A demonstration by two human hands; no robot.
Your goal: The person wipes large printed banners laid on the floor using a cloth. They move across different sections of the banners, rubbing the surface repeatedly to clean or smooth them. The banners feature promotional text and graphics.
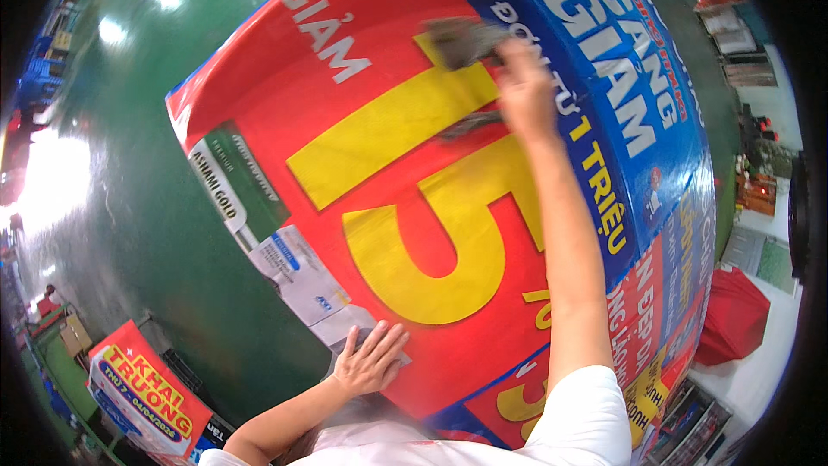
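A big red and blue banner (414,267) with large yellow and white lettering spreads in front of me, its surface curved. My right hand (528,91) reaches far up the banner and grips a dark grey cloth (464,41), which lies over the top of a yellow figure; motion blurs it. Another dark grey strip, too smeared to name, shows just below it. My left hand (371,361) rests on the banner's near left edge, fingers spread. Beside its fingertips lies a white printed carton piece (309,280); beyond that is a green and white carton piece (233,181).
Shiny green floor (138,216) runs along the left. A red and blue signboard (142,393) stands at lower left, near brown cardboard boxes (76,334). On the right are a red cloth-like bundle (731,315) and, at lower right, a rack with dark contents (697,421).
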